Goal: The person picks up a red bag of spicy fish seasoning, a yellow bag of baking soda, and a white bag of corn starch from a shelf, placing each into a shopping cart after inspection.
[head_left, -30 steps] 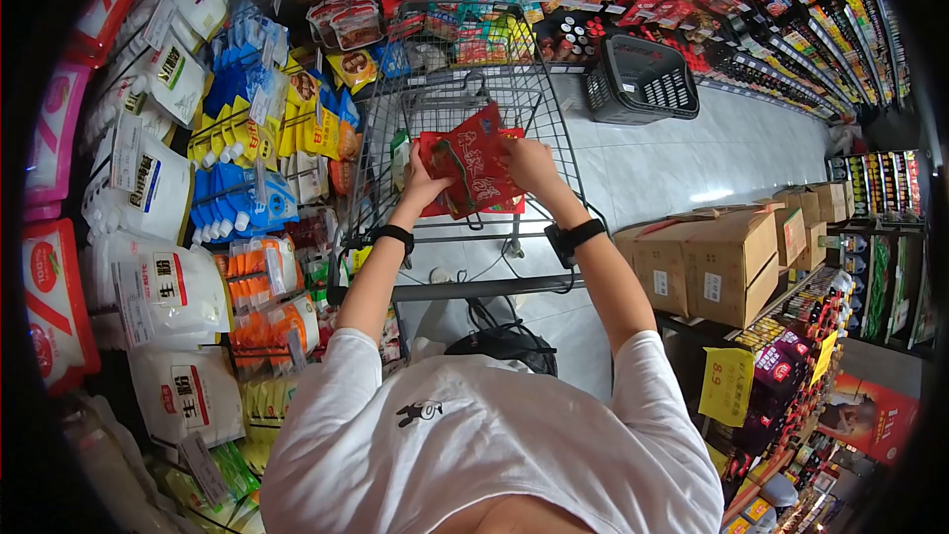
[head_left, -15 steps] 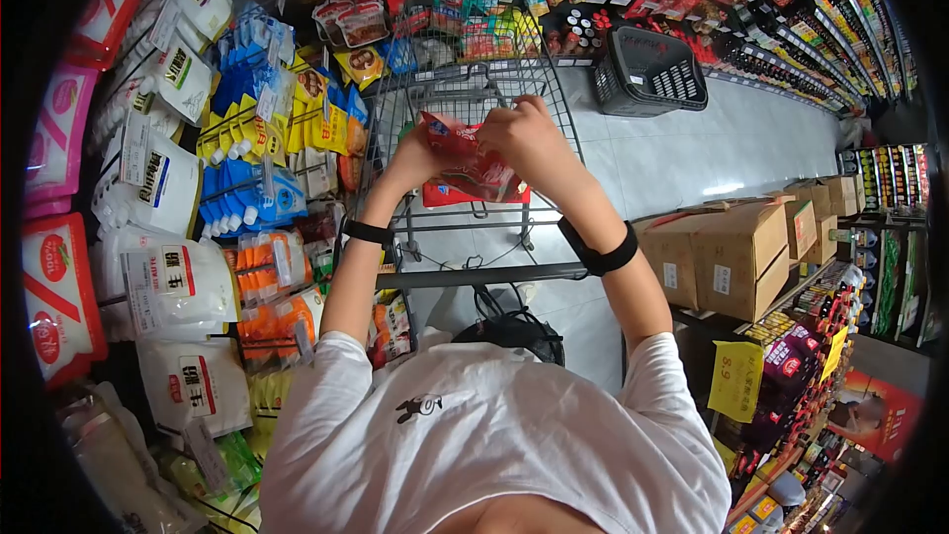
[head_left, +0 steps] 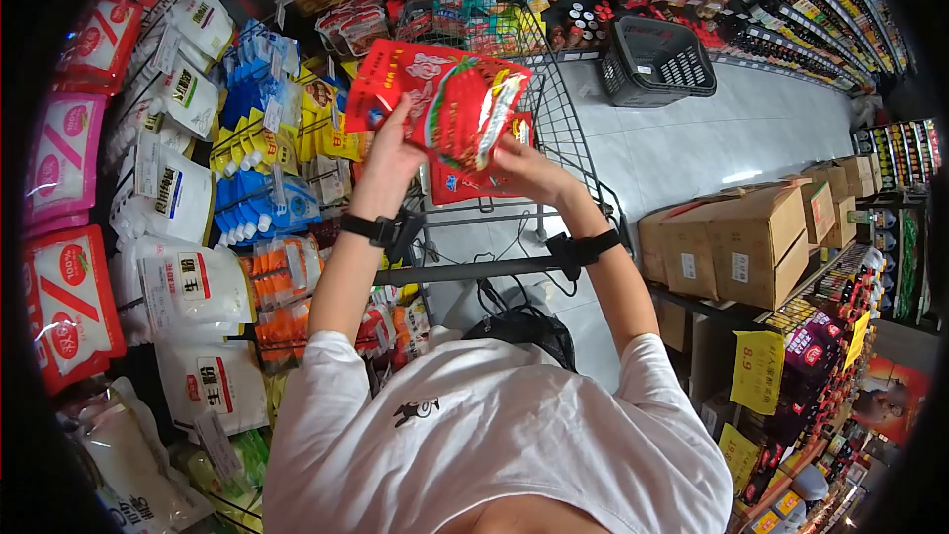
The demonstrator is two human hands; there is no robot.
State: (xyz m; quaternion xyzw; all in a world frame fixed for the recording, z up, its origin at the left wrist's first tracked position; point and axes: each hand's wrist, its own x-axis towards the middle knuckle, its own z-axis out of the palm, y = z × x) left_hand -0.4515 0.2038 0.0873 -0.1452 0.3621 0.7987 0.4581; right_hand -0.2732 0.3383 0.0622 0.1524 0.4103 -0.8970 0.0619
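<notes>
A glossy red food packet [head_left: 435, 104] is held up over the shopping cart [head_left: 560, 129], tilted with its printed front towards me. My left hand [head_left: 391, 153] grips its lower left part, thumb across the front and the other fingers mostly hidden behind. At the lower right corner, my right hand [head_left: 534, 176] pinches the packet's edge. Partly covered by the held packet, a second red packet [head_left: 453, 188] shows below it, at the near end of the cart. Black bands are on both wrists.
White and red bags [head_left: 203, 282] hang on the left shelf, close to my left arm. A dark plastic basket [head_left: 643, 69] stands on the floor beyond the cart. Cardboard boxes [head_left: 732, 242] are stacked on the right. The cart's handle [head_left: 474, 269] crosses before my body.
The red packet has been raised and spread flatter, its front now turned to me. My right hand has moved down from its top edge to the lower right corner.
</notes>
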